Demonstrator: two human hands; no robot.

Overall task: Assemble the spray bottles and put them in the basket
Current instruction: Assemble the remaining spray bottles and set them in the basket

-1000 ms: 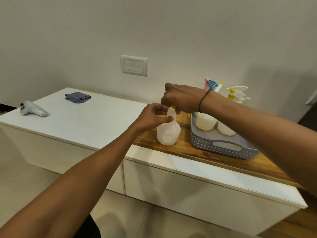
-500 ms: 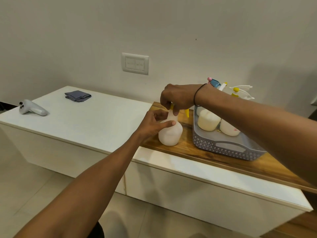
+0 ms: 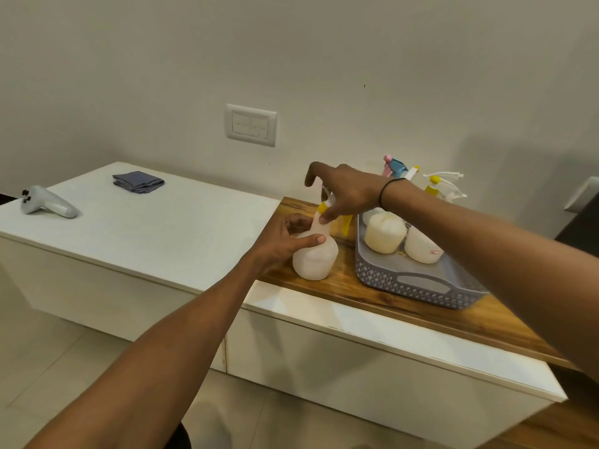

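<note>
While left hand (image 3: 285, 241) steadies, right hand (image 3: 343, 192) atop bottle (image 3: 314, 257)

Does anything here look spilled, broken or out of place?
Nothing looks spilled or broken. The white bottle stands upright on the wooden counter, steadied by the left hand while the right hand works its yellow sprayer. The basket sits level.

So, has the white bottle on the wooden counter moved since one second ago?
No. The white bottle stands at the same spot on the wooden counter, equally far left of the grey basket; only the camera shifted.
</note>
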